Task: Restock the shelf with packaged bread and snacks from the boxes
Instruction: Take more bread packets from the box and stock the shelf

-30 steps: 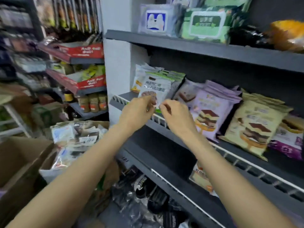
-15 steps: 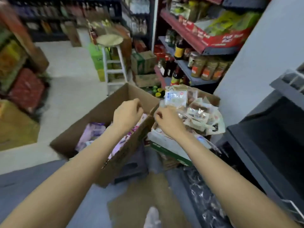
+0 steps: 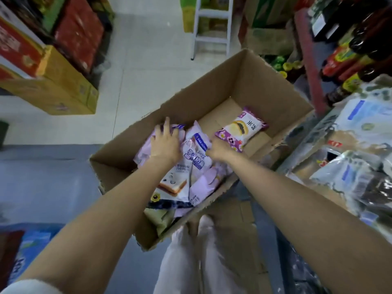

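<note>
1. I'm picking stock: my left hand (image 3: 164, 143) lies spread on the lavender bread packets (image 3: 186, 166) at the cardboard box's (image 3: 244, 81) near end.
2. My right hand (image 3: 218, 151) pinches one packet; next, I'd judge, lift it clear toward the shelf.

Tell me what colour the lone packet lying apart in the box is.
Purple with pink flowers, best seen in the head view: lone packet.

hands: left (image 3: 165, 143) | right (image 3: 218, 150) | on bread packets (image 3: 194, 158) | in cardboard box (image 3: 250, 81)
</note>
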`<state>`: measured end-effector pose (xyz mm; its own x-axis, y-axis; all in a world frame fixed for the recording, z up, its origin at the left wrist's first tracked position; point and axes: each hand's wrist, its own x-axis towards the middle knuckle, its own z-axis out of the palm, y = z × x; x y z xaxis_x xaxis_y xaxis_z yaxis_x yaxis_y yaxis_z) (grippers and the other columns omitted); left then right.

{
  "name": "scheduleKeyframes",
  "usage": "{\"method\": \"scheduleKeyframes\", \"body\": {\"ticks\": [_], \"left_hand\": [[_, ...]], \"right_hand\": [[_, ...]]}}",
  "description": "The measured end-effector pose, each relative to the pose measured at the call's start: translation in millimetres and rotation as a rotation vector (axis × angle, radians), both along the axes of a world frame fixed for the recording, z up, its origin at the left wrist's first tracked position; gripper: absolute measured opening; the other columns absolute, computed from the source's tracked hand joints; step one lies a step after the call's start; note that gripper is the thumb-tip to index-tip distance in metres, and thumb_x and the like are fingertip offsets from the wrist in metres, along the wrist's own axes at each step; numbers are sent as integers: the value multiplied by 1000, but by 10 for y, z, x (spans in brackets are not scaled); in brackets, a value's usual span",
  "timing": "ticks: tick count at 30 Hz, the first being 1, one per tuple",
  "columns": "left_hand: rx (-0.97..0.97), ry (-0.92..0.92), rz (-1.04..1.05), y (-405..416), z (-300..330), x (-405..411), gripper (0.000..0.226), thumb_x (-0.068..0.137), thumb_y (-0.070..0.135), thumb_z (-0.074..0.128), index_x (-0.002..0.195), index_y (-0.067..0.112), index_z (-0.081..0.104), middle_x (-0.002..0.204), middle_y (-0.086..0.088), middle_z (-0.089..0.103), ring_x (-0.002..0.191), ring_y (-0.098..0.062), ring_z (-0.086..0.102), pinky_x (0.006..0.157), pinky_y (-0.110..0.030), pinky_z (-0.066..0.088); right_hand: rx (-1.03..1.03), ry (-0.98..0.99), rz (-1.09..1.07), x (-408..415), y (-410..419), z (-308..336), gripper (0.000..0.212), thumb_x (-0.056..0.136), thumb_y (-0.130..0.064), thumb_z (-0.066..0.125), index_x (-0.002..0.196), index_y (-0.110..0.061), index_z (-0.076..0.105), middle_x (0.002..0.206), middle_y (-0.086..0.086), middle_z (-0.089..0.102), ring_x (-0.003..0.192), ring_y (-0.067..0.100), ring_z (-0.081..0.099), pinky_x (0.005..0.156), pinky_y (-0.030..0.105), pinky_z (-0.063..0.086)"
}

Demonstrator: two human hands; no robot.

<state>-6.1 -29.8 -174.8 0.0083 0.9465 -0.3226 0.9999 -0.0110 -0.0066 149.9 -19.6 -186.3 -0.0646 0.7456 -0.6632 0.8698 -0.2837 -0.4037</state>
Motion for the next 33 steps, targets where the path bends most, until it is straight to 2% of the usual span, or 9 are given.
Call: {"method": "scheduleKeyframes", "body": {"ticks": [6, 8, 12, 14, 16, 20, 23, 26, 33], "left_hand": [[-3, 165, -157, 161, -147, -32, 39, 96, 11, 38, 134, 3, 38, 132, -17, 49, 124, -32, 43, 100, -37, 36], [119, 207, -208, 178, -178, -116, 42, 87, 8, 38, 127, 4, 52, 118, -12, 57, 105, -24, 57, 82, -29, 47], [121, 256, -208, 296, -109, -212, 19, 60, 32, 75, 72, 18, 72, 73, 1, 64, 59, -15, 61, 48, -20, 43], [81, 249, -180, 308, -1, -209, 21, 63, 28, 80, 77, 17, 71, 82, -2, 65, 76, -20, 64, 56, -24, 46], [94, 224, -223, 287, 26, -179, 20, 90, 11, 51, 105, 10, 64, 109, -7, 61, 109, -27, 53, 76, -33, 45], [161, 17, -129, 223, 176, -225, 24, 93, 7, 45, 113, 9, 58, 116, -10, 58, 117, -31, 45, 88, -37, 38], [157, -354, 56, 171, 455, -248, 20, 88, 8, 56, 108, 3, 55, 108, -17, 62, 103, -36, 56, 79, -40, 43], [215, -623, 129, 155, 804, -233, 20, 92, 14, 52, 106, 0, 52, 99, -26, 64, 92, -42, 58, 69, -36, 37], [379, -998, -82, 71, 1780, 73, 15, 94, 18, 53, 94, 6, 63, 86, -14, 70, 87, -34, 63, 76, -39, 44]], "right_hand": [[-290, -40, 31, -119, 150, -569, 46, 90, -17, 54, 132, 0, 44, 130, 18, 55, 116, 31, 55, 95, 36, 48], [-290, -69, 55, -98, 183, -625, 40, 90, -14, 55, 127, 0, 50, 128, 15, 58, 109, 27, 59, 92, 32, 49], [-250, 41, -50, -43, 238, -636, 37, 88, -14, 62, 123, -2, 56, 120, 12, 62, 102, 26, 59, 81, 28, 47], [-177, 119, -167, -29, 219, -550, 39, 85, -15, 68, 121, -3, 59, 118, 10, 61, 107, 28, 59, 88, 32, 50], [-88, 222, -284, -1, 171, -435, 33, 82, -19, 70, 112, -9, 62, 117, 13, 62, 108, 30, 59, 95, 44, 48], [86, 481, -557, 54, -34, -116, 17, 88, -8, 62, 81, -20, 52, 87, 8, 65, 73, 23, 62, 67, 28, 52], [293, 573, -731, 128, -160, 241, 15, 87, -6, 62, 89, -17, 52, 100, 17, 67, 88, 27, 65, 82, 41, 53], [495, 631, -851, 246, -298, 711, 17, 89, -3, 58, 87, -17, 48, 91, 9, 67, 77, 13, 65, 75, 33, 52], [949, 589, -995, 478, -805, 1979, 15, 92, -17, 55, 80, -22, 47, 84, 5, 60, 78, 12, 57, 74, 32, 45]]}}
